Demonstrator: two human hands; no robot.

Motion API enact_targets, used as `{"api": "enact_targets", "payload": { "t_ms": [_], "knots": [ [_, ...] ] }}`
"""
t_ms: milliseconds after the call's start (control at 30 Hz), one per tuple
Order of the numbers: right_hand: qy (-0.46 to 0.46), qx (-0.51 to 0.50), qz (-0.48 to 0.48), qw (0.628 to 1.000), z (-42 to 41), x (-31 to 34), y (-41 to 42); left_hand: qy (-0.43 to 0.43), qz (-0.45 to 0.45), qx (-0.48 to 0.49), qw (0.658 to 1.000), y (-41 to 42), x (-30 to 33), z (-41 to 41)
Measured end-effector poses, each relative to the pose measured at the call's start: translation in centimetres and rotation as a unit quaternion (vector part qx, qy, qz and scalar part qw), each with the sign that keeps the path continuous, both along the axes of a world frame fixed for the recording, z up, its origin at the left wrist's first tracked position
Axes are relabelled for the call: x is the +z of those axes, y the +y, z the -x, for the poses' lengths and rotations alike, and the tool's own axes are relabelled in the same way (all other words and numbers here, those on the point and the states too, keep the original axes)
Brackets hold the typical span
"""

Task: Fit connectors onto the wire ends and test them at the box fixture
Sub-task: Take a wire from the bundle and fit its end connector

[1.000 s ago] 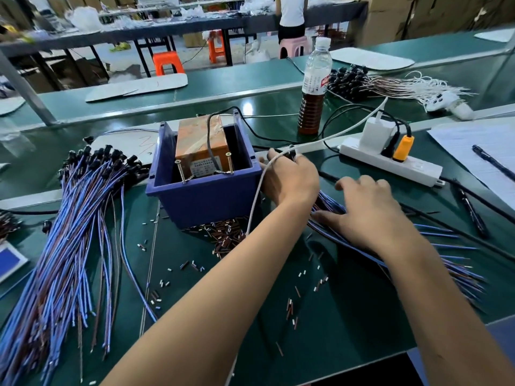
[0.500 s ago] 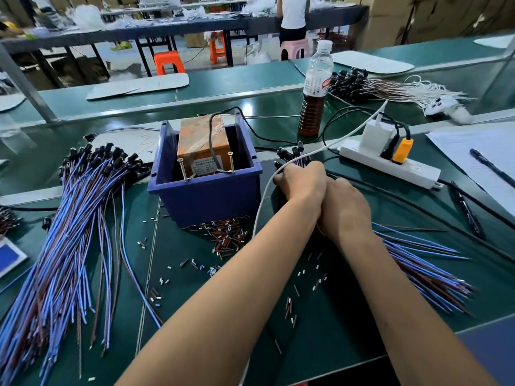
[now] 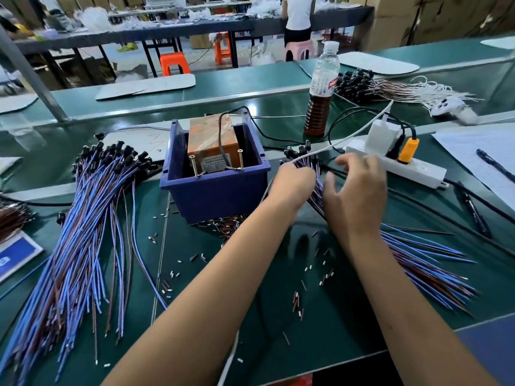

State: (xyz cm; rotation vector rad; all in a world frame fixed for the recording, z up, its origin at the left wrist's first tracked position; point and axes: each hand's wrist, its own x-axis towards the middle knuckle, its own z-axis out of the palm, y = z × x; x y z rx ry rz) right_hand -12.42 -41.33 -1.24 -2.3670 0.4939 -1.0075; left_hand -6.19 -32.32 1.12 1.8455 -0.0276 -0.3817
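Head view: left hand (image 3: 292, 183) grips wire bundle (image 3: 418, 263) near its connector ends, just right of blue box fixture (image 3: 214, 190), probably keeping ends gathered. Right hand (image 3: 355, 190) hovers over it, fingers spread, holding nothing. Bundle fans toward tabletop's right edge.

The green bench (image 3: 334, 316) carries wire bundles (image 3: 83, 246), a blue box (image 3: 217, 190), a power strip (image 3: 412, 168) (plus scattered connectors (image 3: 298, 299)).

A bundle of blue and brown wires (image 3: 412, 254) lies fanned right of the blue box fixture (image 3: 214, 188), black connectors (image 3: 299, 151) at its far end. The box holds an orange unit (image 3: 211, 143) (two upright screws in front). A larger wire pile (image 3: 83, 240) lies left.
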Motion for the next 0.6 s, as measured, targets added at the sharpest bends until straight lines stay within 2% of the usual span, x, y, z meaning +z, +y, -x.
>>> {"api": "enact_targets", "payload": {
  "t_ms": [67, 100, 167, 267, 400, 500, 600],
  "knots": [
    [-0.122, -0.003, 0.04, 0.992, 0.3, 0.7, 1.0, 0.013, 0.034, -0.051, 0.998, 1.9, 0.2, 0.5],
    [-0.149, 0.015, 0.051, 0.987, 0.2, 1.1, 1.5, 0.031, 0.051, -0.07, 0.996, 2.8, 0.5, 1.0],
    [-0.158, 0.067, 0.034, 0.985, -0.3, 1.6, 2.6, 0.066, 0.071, -0.098, 0.991, 5.1, 1.0, 2.1],
    [-0.162, 0.132, 0.008, 0.978, -0.7, 1.8, 4.8, 0.063, 0.067, -0.167, 0.982, 9.1, 1.4, 3.3],
    [-0.18, 0.211, 0.104, 0.955, -0.2, 1.1, 9.1, 0.038, 0.06, -0.207, 0.976, 16.2, 1.0, 4.3],
    [-0.169, 0.313, 0.128, 0.926, 0.1, 0.8, 12.8, 0.023, 0.06, -0.174, 0.983, 21.6, 1.0, 4.3],
    [-0.106, 0.402, 0.127, 0.901, 0.1, 1.0, 16.5, -0.007, 0.017, -0.06, 0.998, 25.2, 1.1, 3.3]
  ]
}}
